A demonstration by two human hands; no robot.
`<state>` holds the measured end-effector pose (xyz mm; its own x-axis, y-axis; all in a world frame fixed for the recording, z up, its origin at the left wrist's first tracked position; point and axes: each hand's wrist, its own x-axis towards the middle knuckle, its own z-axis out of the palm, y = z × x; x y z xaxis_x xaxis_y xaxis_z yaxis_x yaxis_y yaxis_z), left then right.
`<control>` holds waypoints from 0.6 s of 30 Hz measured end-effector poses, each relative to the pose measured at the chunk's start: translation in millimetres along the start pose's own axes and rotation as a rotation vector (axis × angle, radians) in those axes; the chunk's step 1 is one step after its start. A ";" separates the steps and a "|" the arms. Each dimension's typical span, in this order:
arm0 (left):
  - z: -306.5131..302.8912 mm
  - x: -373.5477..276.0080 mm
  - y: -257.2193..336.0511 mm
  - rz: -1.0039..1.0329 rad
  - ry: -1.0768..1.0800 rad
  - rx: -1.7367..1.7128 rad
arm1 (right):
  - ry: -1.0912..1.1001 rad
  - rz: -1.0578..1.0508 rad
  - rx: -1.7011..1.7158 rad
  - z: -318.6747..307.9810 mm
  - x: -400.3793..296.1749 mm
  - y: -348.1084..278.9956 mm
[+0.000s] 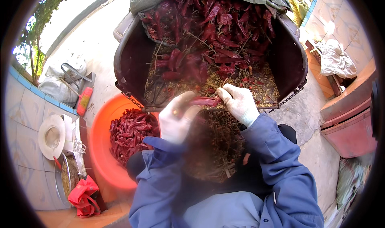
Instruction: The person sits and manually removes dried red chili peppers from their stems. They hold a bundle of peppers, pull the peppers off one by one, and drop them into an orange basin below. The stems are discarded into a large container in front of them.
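White knit gloves cover both hands. My right hand (237, 103) pinches the end of a dried red chilli pepper (206, 101) and its stem between thumb and fingers. My left hand (179, 116) is at the pepper's other end, blurred, its thumb and fingers apart; whether it touches the pepper I cannot tell. Both are over the front edge of a dark metal cart bed (129, 56). Inside lie a heap of dried chillies (222, 20), loose seeds (267, 83) and, at its front left, dark-handled scissors (158, 91). Below the edge is a pile of stems (225, 131), partly hidden by my arms.
An orange plastic basin (100, 156) holding chilli pieces (132, 131) stands left of my knees. A red broom head (84, 101), white sacks (58, 89), a straw hat (51, 137) and a red bag (84, 195) are further left. Chains hang at the cart's front corners.
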<state>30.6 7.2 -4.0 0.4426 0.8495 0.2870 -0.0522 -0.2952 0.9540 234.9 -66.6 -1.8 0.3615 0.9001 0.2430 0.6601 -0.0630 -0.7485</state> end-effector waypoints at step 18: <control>4.1 -6.7 -2.7 0.114 -0.199 0.495 | -0.251 0.038 0.592 22.9 -20.4 -17.9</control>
<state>31.3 0.5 -8.9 0.6224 0.7151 0.3181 0.2971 -0.5919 0.7493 200.6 -74.0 -7.5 0.1652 0.9799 0.1115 0.1492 0.0869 -0.9850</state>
